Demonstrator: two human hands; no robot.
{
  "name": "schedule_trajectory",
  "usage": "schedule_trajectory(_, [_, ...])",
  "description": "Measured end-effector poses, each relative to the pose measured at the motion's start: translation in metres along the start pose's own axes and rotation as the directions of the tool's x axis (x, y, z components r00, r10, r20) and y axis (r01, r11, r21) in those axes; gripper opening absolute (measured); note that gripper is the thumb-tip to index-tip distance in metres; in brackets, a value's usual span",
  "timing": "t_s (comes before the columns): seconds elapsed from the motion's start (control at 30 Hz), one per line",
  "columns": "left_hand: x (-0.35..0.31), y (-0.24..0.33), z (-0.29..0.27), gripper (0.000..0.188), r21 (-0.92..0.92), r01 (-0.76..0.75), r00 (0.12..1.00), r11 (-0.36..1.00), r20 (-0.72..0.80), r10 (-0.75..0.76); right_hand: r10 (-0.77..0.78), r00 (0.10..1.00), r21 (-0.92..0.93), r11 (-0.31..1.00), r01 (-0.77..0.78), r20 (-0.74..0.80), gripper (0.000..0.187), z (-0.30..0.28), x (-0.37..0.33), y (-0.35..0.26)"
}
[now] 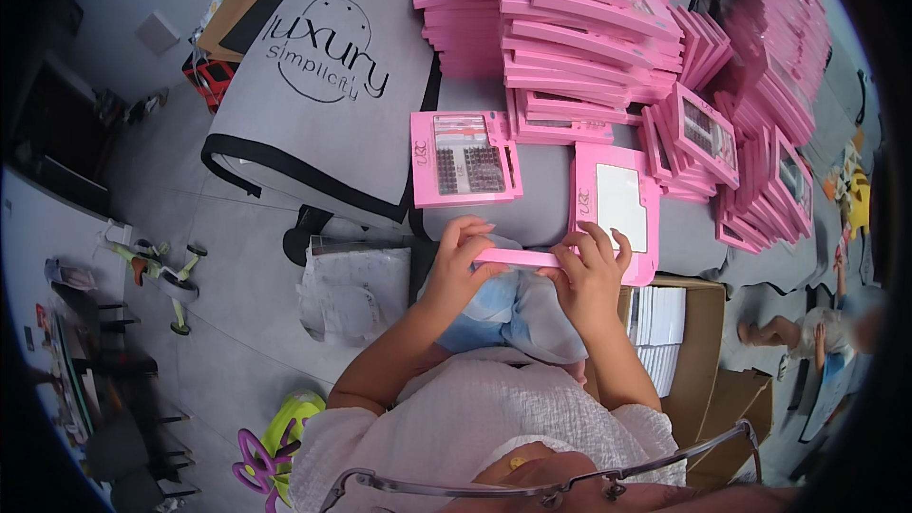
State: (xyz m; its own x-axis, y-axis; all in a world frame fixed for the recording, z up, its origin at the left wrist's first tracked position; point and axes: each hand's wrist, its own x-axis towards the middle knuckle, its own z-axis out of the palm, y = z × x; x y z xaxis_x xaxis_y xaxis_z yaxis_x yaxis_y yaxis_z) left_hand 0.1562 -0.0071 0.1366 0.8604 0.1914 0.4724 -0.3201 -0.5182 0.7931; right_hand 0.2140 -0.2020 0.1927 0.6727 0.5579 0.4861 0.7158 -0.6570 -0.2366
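Note:
Between my hands, edge-on, is a slim pink box (518,257). Its left end is pinched by my left hand (464,261), thumb below and fingers above. My right hand (587,266) grips the right end the same way. Just beyond my right hand lies a flat pink box with a white panel in its window (622,199). To its left, a windowed pink box of false-lash clusters (465,160) rests on the grey padded surface (546,195). The inside of the held box is hidden.
Tall stacks of pink boxes (579,38) fill the far side, with leaning piles (698,138) at the right. An opened carton (703,323) of white inserts stands by my right arm. A clear plastic bag (356,294) lies left. Another person (822,342) is at far right.

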Motion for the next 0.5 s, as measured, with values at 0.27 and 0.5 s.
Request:
schedule_trajectory(0.27, [-0.019,0.001,0.013,0.029,-0.776,0.196,0.898,0.6,-0.103,-0.428,-0.079,0.985,0.358,0.934,0.018,0.156,0.034,0.012,0.023,-0.025])
schedule_trajectory(0.5, [-0.044,-0.007,0.002,0.026,-0.315,0.26,0.931,0.913,-0.167,-0.324,-0.153,0.985,0.381,0.918,0.113,0.075,0.026,0.009,0.021,-0.022])
